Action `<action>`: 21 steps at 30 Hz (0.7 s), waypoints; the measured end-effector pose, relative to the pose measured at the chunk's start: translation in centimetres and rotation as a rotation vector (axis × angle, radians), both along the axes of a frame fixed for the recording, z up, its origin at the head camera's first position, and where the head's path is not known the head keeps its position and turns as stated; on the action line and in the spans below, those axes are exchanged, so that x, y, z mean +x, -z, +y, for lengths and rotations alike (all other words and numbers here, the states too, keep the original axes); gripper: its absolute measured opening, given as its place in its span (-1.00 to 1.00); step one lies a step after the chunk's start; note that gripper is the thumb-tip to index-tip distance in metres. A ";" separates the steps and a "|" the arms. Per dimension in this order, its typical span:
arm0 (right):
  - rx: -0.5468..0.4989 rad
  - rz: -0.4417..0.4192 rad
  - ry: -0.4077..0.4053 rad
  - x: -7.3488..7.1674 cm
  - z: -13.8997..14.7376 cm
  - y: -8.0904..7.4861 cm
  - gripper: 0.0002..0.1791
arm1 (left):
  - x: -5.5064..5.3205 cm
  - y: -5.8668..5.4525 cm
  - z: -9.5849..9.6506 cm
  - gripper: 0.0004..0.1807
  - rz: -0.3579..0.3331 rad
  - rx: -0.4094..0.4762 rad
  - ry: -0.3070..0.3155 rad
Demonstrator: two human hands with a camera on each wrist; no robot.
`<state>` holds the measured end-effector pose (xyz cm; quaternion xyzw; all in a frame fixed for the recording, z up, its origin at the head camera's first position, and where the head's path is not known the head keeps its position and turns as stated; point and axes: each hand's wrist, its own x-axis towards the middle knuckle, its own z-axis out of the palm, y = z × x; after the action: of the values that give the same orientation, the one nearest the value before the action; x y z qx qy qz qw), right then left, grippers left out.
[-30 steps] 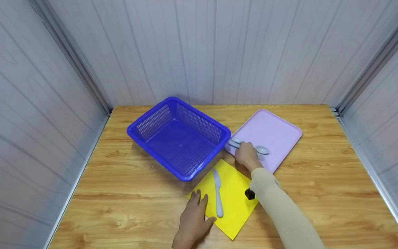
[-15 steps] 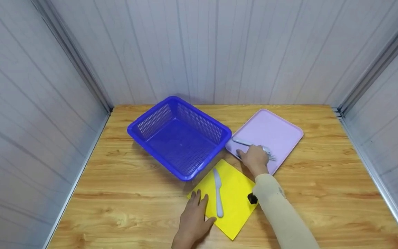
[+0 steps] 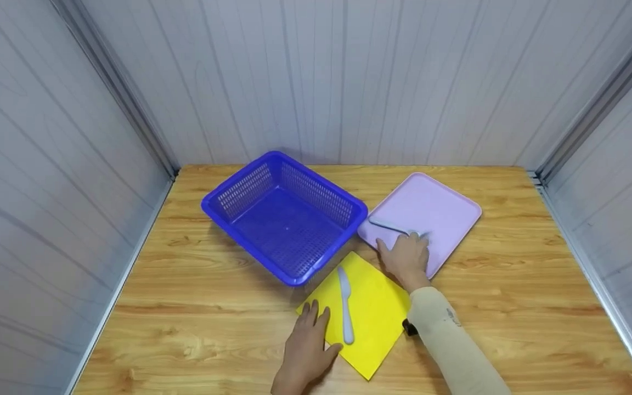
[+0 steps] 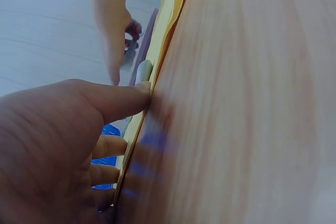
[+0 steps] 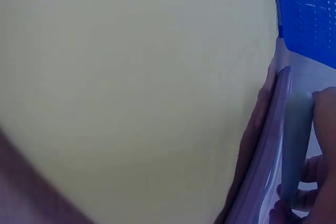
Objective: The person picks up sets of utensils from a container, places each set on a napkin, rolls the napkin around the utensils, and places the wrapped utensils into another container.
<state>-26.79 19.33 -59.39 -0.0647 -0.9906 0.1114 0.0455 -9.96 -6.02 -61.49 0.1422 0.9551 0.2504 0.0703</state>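
Note:
A folded yellow napkin lies on the table with a grey table knife across it. My left hand rests with spread fingers on the napkin's left edge, thumb beside the knife handle. Over the near side of the pink tray, my right hand grips a grey-handled fork; the tines are hidden in the head view. Another utensil, probably a spoon, shows its grey handle on the tray just beyond that hand, its far end partly covered by the fingers.
A blue perforated plastic basket stands left of the tray, its right corner against or very near the tray's edge. Pale panel walls enclose the wooden table at the back and sides.
The right hand first held the spoon over the tray, then let it down and moved slightly right and nearer, onto the fork. The fork's tines are now out of sight. The left hand stayed still.

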 end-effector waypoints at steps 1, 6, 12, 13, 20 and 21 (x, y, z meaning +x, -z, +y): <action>-0.019 0.016 -0.008 0.1 0.0 0.1 -0.37 | 0.0 0.0 0.0 -0.18 0.003 -0.001 0.000; -0.160 0.123 -0.052 0.4 -0.1 0.4 -0.60 | 0.1 0.2 0.1 -0.19 0.018 0.009 0.003; -0.187 0.278 -0.151 0.9 -0.2 0.1 -0.51 | 0.3 0.3 0.2 -0.19 0.025 0.014 0.014; -0.184 0.276 -0.185 1.1 -0.3 -0.1 -0.49 | 0.3 0.4 0.2 -0.19 0.025 0.012 0.014; -0.126 0.221 -0.415 3.1 -1.6 -2.4 -0.44 | 0.1 0.3 0.1 -0.19 0.028 0.019 0.001; -0.125 0.199 -0.429 3.4 -1.9 -2.6 -0.44 | 0.1 0.3 0.1 -0.18 0.026 0.020 0.001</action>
<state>-23.35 17.47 -56.76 0.1557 -0.9635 0.1855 0.1139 -9.89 -5.95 -61.80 0.1463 0.9533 0.2580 0.0566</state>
